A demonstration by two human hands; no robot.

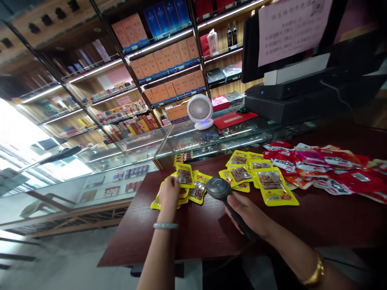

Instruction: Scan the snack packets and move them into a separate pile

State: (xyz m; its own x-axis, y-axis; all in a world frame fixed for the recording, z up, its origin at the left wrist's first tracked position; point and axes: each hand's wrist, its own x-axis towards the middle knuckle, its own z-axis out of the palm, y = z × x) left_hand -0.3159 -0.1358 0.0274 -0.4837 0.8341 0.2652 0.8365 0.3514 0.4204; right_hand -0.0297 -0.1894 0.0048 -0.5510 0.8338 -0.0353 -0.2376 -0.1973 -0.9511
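Counter [136,233] first: imo best done w/ its groups held apart. The mostly red packet heap [347,177] sits far R; the R yellow group [273,181] is just beside it on the L, so don't let the two mix. The L yellow group [198,189] lies near the far-L corner, w/ packs overlapping; lift one pack at a time, b/c two stuck together would prob. be easy to miss.

Scanner [218,187]: hold the wrist steady, nose square to the pack, a bit of gap, no knocking the pile. Top packet [185,176]: prob. slick and floppy, so take it by the edge, print flat & fingers off any code. Can't make out a code from here.

Now the grips. R grip [249,209] is wrapped round the scanner's handle, thumb on the near side of the neck; scanner head points far-L, just beside the R edge of the L yellow group. L grip [169,192] is at the top packet's L edge, fingers bent; tips hidden, so can't tell if it's pinched or only touched. Top packet thus lies R of the L grip, b/w it and the scanner head, upper end over the pile's far side.
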